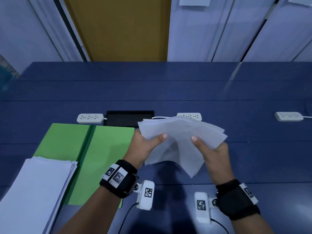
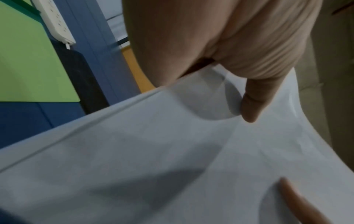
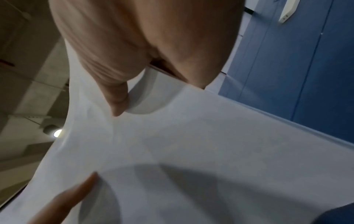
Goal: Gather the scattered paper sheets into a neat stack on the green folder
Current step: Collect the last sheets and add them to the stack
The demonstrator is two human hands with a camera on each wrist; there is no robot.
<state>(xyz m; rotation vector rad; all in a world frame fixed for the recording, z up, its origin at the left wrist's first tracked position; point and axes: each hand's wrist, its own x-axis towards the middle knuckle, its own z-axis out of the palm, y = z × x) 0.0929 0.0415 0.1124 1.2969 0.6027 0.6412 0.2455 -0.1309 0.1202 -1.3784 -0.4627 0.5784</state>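
Head view: set high, facing forward and down across the blue table (image 1: 168,92) toward the wall panels beyond; both forearms enter from the bottom edge. Left wrist view: very near, looking along the left hand (image 2: 220,45) from beneath it, with the paper sheets (image 2: 153,159) filling the lower frame. Right wrist view: equally near, mirrored, beneath the right hand (image 3: 143,37), angled partly up toward the ceiling. All three views share the held sheets; the head and left wrist views share the green folder (image 2: 28,60).

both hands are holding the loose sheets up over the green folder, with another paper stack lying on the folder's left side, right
Not quite. Both hands, left hand and right hand, hold the loose sheets over the blue table, right of the green folder, as the head view shows. The paper stack is as stated.
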